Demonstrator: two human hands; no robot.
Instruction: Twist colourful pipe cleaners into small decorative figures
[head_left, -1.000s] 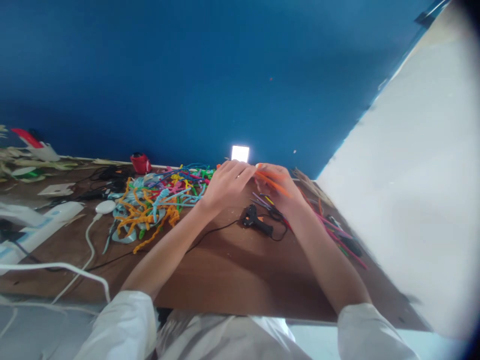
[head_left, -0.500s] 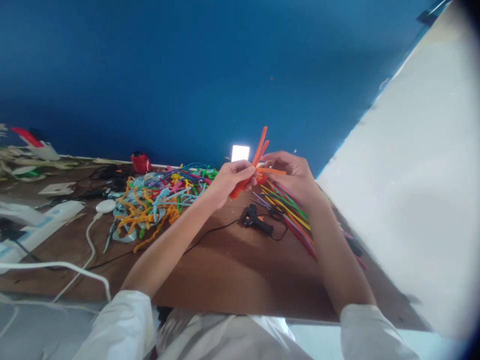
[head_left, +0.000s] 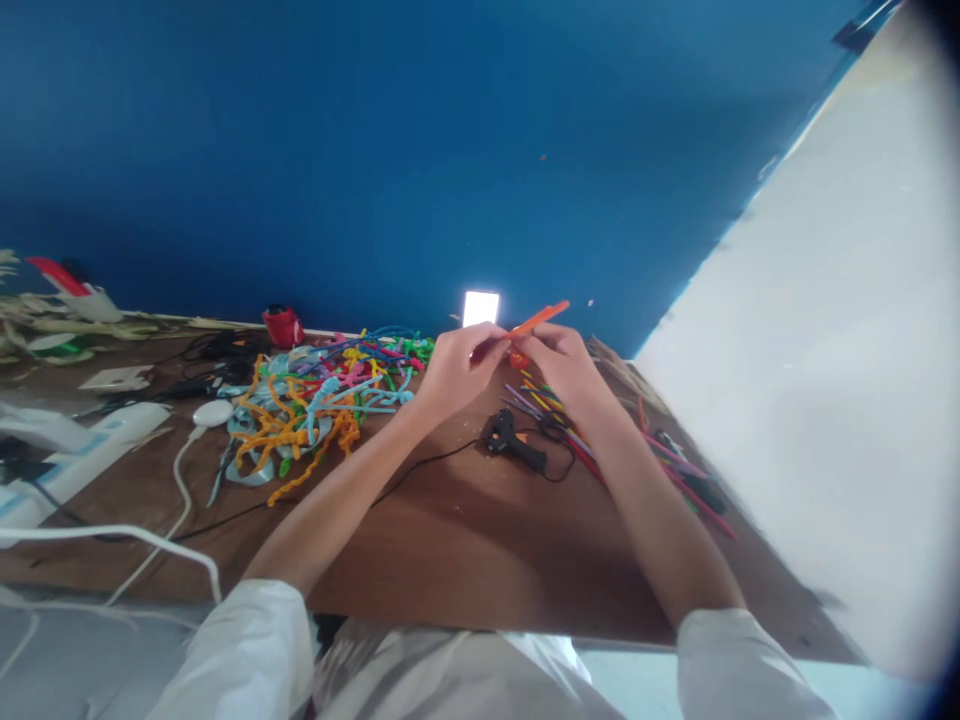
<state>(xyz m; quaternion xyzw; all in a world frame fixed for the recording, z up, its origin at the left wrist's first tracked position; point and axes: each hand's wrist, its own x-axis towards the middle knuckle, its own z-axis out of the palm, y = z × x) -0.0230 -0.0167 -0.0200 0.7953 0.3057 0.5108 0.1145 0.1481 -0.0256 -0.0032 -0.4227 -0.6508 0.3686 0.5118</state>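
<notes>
Orange pipe cleaners (head_left: 541,317) are pinched between my two hands above the back of the table, their free ends pointing up and to the right. My left hand (head_left: 463,368) is closed on them from the left, thumb against fingers. Close beside it, my right hand (head_left: 562,365) has its fingertips pressed together at the same pipe cleaners. How the strands cross between the fingertips is hidden. A small red object (head_left: 517,358) shows behind the fingers. Below the hands a black glue gun (head_left: 514,441) lies on the table.
Left of my hands lies a tangled heap of twisted pipe cleaners (head_left: 311,410). Loose coloured pipe cleaners (head_left: 536,400) lie under my right forearm. A bright lit panel (head_left: 480,307) stands by the blue wall. A power strip (head_left: 97,450) and white cable (head_left: 180,490) are at left.
My right hand has come down and left, closer to my left hand. The orange ends that stood upright now lean to the right, and the separate sideways strand no longer shows.
</notes>
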